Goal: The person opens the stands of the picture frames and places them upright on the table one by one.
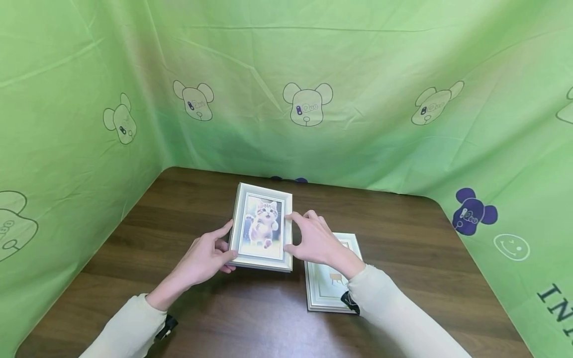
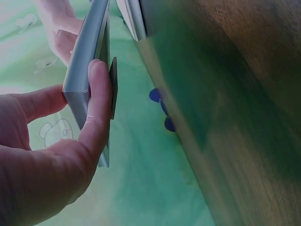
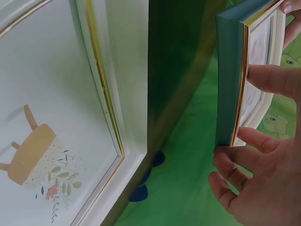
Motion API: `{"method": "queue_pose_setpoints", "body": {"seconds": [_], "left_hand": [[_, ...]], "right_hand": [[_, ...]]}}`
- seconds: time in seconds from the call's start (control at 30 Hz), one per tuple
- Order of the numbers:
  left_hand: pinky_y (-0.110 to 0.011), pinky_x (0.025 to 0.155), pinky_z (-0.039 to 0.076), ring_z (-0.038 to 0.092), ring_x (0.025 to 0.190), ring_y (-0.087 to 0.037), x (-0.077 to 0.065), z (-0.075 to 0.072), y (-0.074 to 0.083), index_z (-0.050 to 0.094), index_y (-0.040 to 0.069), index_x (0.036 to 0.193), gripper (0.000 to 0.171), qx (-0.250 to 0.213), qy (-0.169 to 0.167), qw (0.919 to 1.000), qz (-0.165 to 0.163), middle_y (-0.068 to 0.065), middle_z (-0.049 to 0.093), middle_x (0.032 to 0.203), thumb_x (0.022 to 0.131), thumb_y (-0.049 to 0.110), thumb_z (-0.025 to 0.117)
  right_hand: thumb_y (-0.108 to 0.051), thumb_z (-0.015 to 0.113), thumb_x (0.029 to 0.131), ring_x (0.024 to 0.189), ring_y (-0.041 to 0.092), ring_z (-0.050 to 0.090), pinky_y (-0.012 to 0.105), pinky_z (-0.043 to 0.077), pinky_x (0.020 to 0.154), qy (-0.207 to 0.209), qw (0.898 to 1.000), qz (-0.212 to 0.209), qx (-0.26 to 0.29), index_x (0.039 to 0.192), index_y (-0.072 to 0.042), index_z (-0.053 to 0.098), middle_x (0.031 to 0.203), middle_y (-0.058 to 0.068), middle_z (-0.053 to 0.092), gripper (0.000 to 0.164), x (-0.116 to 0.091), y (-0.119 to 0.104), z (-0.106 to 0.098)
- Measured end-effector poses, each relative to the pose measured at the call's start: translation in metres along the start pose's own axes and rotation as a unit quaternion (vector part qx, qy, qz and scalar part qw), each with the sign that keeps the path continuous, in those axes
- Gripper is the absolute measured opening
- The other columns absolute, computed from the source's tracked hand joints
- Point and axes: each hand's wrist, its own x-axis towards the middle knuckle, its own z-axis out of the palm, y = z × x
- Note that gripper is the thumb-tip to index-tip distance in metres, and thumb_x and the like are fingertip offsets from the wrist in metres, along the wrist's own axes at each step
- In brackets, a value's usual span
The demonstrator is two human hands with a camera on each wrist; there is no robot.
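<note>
A white picture frame (image 1: 263, 226) with a kitten picture is held tilted above the table, its front towards the head camera. My left hand (image 1: 207, 256) grips its lower left corner, fingers reaching round to the back, as the left wrist view shows. At the opposite side, my right hand (image 1: 315, 239) holds the right edge, with digits on the front rim and others at the side. Beneath my right forearm lies a second white picture frame (image 1: 323, 286), partly hidden. Its picture of a tan stool (image 3: 35, 153) with leaves and flowers shows closely in the right wrist view.
The brown wooden table (image 1: 201, 313) has rounded far corners. Green cloth (image 1: 250, 54) printed with bear heads hangs round its back and sides. A black strap (image 1: 166, 327) sits at the left sleeve and another strap (image 1: 350, 302) at the right one.
</note>
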Motion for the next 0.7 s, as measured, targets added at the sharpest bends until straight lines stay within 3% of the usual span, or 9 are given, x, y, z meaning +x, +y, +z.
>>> {"method": "queue_pose_setpoints", "body": {"seconds": [0.53, 0.7], "left_hand": [[-0.040, 0.061, 0.056, 0.068, 0.067, -0.027, -0.0035, 0.0000, 0.0041, 0.028, 0.011, 0.149, 0.077, -0.030, -0.008, 0.9995, 0.011, -0.012, 0.065, 0.082, 0.084, 0.004, 0.069], [-0.041, 0.063, 0.056, 0.068, 0.070, -0.031, -0.0046, 0.0000, 0.0024, 0.029, 0.014, 0.149, 0.078, -0.031, -0.001, 0.9995, 0.004, -0.012, 0.065, 0.082, 0.084, 0.003, 0.069]], "right_hand": [[-0.041, 0.073, 0.071, 0.101, 0.023, 0.044, 0.037, 0.038, 0.080, 0.010, 1.000, 0.000, 0.006, 0.131, -0.022, 0.052, 0.106, 0.005, 0.060, 0.066, -0.0047, -0.0030, -0.0037], [-0.040, 0.073, 0.071, 0.100, 0.023, 0.043, 0.036, 0.038, 0.078, 0.009, 1.000, -0.002, 0.007, 0.131, -0.021, 0.052, 0.105, 0.006, 0.062, 0.066, -0.0047, -0.0032, -0.0033]]}}
